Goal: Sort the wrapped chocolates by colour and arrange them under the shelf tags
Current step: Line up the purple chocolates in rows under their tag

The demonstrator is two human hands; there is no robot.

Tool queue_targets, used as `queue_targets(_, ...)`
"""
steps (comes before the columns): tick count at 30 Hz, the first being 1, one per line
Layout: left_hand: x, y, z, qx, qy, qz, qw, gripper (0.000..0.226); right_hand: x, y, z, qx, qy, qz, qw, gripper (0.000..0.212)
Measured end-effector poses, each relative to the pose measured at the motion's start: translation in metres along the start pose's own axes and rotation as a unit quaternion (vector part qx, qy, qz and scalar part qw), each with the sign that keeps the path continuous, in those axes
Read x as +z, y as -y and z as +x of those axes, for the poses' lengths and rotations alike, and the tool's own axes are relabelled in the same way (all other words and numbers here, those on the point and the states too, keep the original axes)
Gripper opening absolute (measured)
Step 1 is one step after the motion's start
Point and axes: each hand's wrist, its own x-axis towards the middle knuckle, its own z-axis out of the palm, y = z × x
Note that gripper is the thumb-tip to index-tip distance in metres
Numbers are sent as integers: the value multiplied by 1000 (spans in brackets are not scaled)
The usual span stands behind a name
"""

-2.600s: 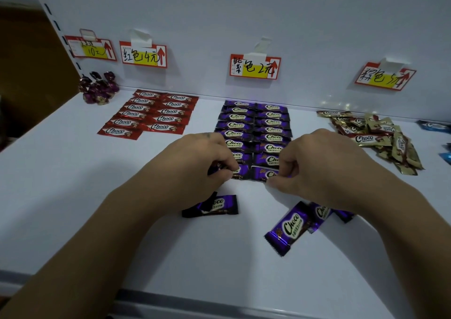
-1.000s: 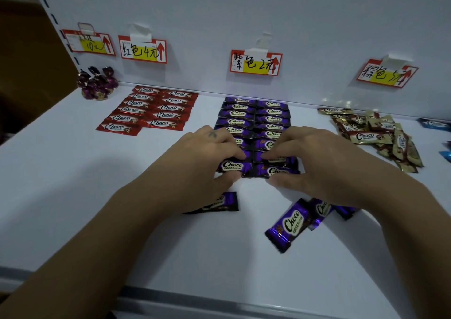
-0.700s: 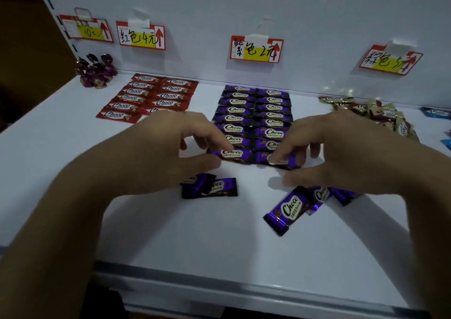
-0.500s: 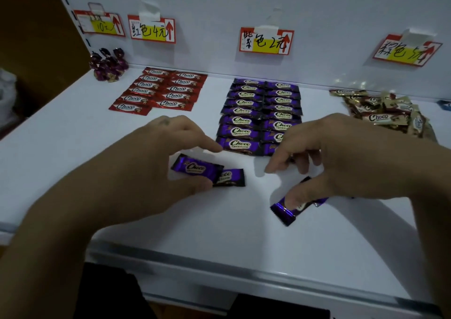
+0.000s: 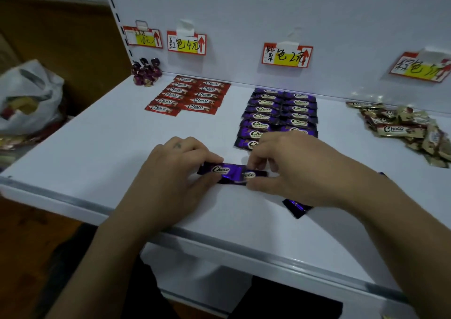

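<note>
On the white shelf (image 5: 97,147), near its front edge, two purple Choco bars lay end to end with their wrappers overlapping in the middle. The left hand (image 5: 175,169) pinched the left purple bar (image 5: 219,169) between curled fingers (image 5: 212,158) and thumb, while the right hand (image 5: 292,169) pinched the right purple bar (image 5: 251,175) the same way, its knuckles hiding the nearest bars of the purple rows (image 5: 280,113). Those rows ran in two neat columns back to the wall under the purple tag (image 5: 286,55). A loose purple bar (image 5: 296,207) showed from beneath the right wrist. Well to the left, red bars (image 5: 190,95) lay in two columns under the red tag (image 5: 186,43), with a cluster of dark twist-wrapped sweets (image 5: 146,72) beside them. A jumbled pile of gold-brown bars (image 5: 402,128) sat under the brown tag (image 5: 419,68). A white plastic bag (image 5: 26,96) stood off the shelf's left end.
</note>
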Motion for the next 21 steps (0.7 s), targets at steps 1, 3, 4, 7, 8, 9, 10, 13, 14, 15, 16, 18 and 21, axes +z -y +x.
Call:
queue_targets(1, 1, -2, -1, 3, -12, -6, 1000, 35, -3, -4, -2, 9, 6, 11, 1000, 19)
queue_targets(3, 4, -5, -2, 10, -36, -26, 999, 34, -8, -14, -7, 29, 5, 20, 999, 16)
queue_targets(4, 5, -7, -2, 6, -46, -44, 998, 34, -10, -20, -9, 42, 3, 27, 999, 16)
queue_targets(7, 7, -18, 6, -69, -33, -138, 988, 16, -16, -33, -15, 70, 8, 63, 996, 17)
queue_targets(8, 9, -19, 11, -94, -24, -168, 981, 9, -18, -36, -17, 74, 13, 73, 995, 18)
queue_targets(9, 12, -19, 15, -112, -20, -184, 976, 6, -20, -38, -18, 78, 17, 82, 993, 18)
queue_targets(10, 14, -18, 17, -120, -23, -185, 975, 6, -21, -39, -18, 81, 19, 89, 993, 18)
queue_targets(13, 17, -13, 19, -90, -53, -152, 983, 23, -21, -43, -18, 76, 26, 89, 993, 19)
queue_targets(14, 17, -12, 17, -73, -60, -139, 986, 27, -21, -43, -18, 74, 30, 88, 993, 19)
queue_targets(15, 18, -11, 15, -60, -63, -127, 988, 30, -22, -43, -18, 74, 35, 89, 993, 19)
queue_targets(16, 17, -10, 13, -56, -65, -119, 989, 31, -22, -42, -19, 74, 40, 92, 992, 19)
queue_targets(18, 17, -8, 12, -43, -62, -108, 991, 33, -22, -42, -20, 76, 45, 99, 991, 17)
queue_targets(21, 19, -9, 11, -3, -34, -86, 996, 37, -22, -42, -19, 82, 40, 104, 990, 16)
